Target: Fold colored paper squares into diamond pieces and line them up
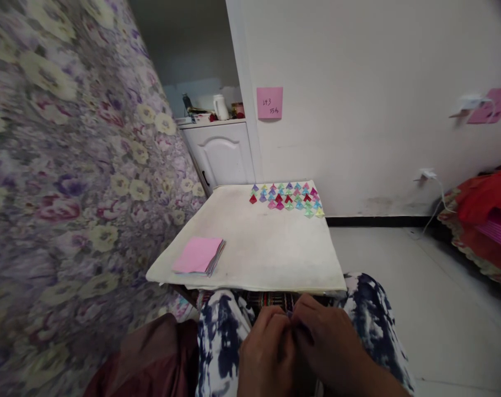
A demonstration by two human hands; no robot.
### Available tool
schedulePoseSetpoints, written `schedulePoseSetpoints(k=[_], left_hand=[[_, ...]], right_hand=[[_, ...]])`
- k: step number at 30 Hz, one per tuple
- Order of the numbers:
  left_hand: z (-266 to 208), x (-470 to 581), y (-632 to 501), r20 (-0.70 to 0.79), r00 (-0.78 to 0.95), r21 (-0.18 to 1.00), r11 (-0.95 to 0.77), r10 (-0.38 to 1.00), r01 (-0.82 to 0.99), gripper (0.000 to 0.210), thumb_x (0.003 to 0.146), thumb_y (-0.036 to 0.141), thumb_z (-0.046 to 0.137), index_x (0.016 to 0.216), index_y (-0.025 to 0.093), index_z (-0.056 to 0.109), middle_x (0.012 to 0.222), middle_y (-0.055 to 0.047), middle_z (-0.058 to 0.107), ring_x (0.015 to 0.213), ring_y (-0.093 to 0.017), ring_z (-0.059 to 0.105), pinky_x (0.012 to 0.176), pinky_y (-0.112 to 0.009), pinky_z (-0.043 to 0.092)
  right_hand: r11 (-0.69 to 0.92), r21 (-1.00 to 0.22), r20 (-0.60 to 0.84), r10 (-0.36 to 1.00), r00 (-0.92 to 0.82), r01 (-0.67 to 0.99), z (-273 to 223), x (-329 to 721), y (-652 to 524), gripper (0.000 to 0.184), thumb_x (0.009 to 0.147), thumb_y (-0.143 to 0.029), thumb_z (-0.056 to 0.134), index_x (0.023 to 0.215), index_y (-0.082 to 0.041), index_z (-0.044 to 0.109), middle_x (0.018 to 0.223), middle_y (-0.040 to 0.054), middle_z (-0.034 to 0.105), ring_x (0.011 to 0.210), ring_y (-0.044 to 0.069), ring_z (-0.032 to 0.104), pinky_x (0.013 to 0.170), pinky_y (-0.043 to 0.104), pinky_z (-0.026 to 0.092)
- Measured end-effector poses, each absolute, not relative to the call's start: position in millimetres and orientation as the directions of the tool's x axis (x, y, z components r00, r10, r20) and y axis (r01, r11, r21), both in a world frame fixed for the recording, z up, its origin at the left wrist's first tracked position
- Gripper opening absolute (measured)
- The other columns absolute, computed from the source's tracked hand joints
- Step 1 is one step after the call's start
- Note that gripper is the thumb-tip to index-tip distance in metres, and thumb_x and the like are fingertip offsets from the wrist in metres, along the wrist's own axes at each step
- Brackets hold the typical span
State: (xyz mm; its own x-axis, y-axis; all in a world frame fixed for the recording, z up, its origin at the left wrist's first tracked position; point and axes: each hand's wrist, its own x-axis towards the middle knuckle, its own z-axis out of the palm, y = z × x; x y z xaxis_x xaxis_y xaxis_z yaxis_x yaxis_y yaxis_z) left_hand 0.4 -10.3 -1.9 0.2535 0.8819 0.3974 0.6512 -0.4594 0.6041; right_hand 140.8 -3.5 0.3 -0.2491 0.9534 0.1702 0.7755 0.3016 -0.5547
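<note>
Paper piece (290,314), mostly hidden, only a small purple-looking bit showing: held low between the meeting fingertips of left hand (267,339) and right hand (327,333), just short of the near edge of the table (250,248). Both hands curled nearly closed, thumbs and fingertips brought together, apparently in a shared pinch; grip of each separate finger impossible to tell. Fingertip hold rather than palm hold likely owed to the smallness of the piece. Position over the lap, between patterned trouser legs (223,336), probably for close work near the body. Ahead of the hands and to the left, near the closer edge of the table: stack of paper (196,255), pink sheet uppermost, presumably placed within easy reach of the left hand. Farther, straight ahead of the hands, along the far side of the table: folded pieces (289,198) in many colours, laid in uneven rows, perhaps grouped there for separation from the stack. Well beyond the hands, on the wall (357,110): pink note (269,103), handwritten, likely upright for easy reading.
</note>
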Motion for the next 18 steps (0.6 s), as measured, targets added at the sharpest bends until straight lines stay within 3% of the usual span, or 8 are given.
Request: schedulePoseSetpoints(k=[6, 14, 18], left_hand=[[1.5, -4.0, -12.1, 0.354, 0.161, 0.748, -0.382, 0.921, 0.542, 0.016, 0.078, 0.008, 0.044, 0.071, 0.020, 0.051, 0.082, -0.003, 0.058, 0.078, -0.015, 0.059, 0.069, -0.025, 0.049], [-8.2, -15.1, -6.1, 0.113, 0.017, 0.973, -0.114, 0.993, 0.200, 0.005, 0.077, 0.023, 0.053, 0.075, 0.019, 0.053, 0.082, -0.006, 0.065, 0.079, -0.019, 0.063, 0.069, -0.027, 0.051], [-5.8, -9.6, -6.9, 0.055, 0.050, 0.941, -0.068, 0.997, 0.332, 0.020, 0.078, 0.030, 0.055, 0.094, 0.019, 0.057, 0.092, -0.007, 0.066, 0.082, -0.020, 0.063, 0.068, -0.028, 0.051]], right_hand=[[0.270, -0.581, 0.149, 0.963, -0.226, 0.768, -2.3, 141.6, -3.4, 0.017, 0.075, -0.011, 0.049, 0.076, -0.024, 0.060, 0.081, -0.0033, 0.059, 0.070, 0.012, 0.059, 0.060, 0.022, 0.033], [0.260, -0.552, 0.170, 0.965, -0.197, 0.792, -3.0, 144.4, -2.9, 0.014, 0.075, -0.012, 0.050, 0.074, -0.022, 0.059, 0.080, -0.0020, 0.060, 0.068, 0.013, 0.059, 0.059, 0.023, 0.033], [0.270, -0.530, 0.169, 0.963, -0.212, 0.804, -2.9, 141.7, -2.5, 0.015, 0.074, -0.010, 0.049, 0.076, -0.022, 0.058, 0.082, -0.0026, 0.060, 0.067, 0.013, 0.059, 0.057, 0.024, 0.031]])
